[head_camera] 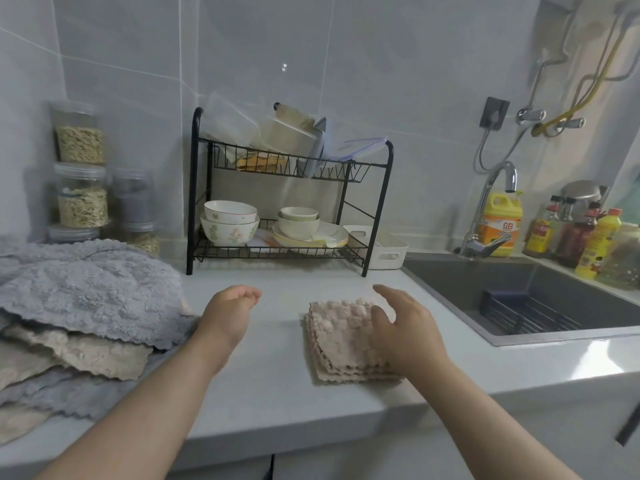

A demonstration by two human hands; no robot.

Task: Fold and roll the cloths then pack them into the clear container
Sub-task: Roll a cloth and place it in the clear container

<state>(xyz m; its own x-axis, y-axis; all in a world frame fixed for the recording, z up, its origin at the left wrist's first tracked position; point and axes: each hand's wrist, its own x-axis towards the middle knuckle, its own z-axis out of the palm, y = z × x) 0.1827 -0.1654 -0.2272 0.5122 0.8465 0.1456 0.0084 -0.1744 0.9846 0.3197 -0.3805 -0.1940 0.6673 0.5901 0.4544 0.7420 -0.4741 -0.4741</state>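
Head view: beige cloth (346, 337) folded square in front of the dish rack (291, 188)

Right hand (405, 330) lies open over the right part of the beige cloth, fingers spread and relaxed; whether the palm presses down I cannot tell; left hand (232, 313) hangs open in front of the dish rack's left half, fingers loosely curled, holding nothing; the beige cloth sits on the countertop (277, 393) in front of the dish rack's right half, in several stacked layers with scalloped edges showing on its near side

Folding looks done, so rolling is probably the step in hand; to do it well, flatten the layers under the open palm, square the edges, then bring the left hand in and start the roll tight from one edge with both hands; the fluffy fabric will likely spring back, so one hand should keep the roll closed until it is packed

On the dish rack's upper shelf lie clear plastic containers (232, 123), tilted and apparently empty; one of them is likely the packing container, though I cannot tell which; the lower shelf holds stacked bowls (230, 221) and plates (310, 233); just right of the dish rack stands a white basket (388, 251), contents hidden; left of the dish rack are clear jars (81, 195) of grain-like stuff; nearer than those lies a heap of cloths (86, 306), grey and beige, unfolded
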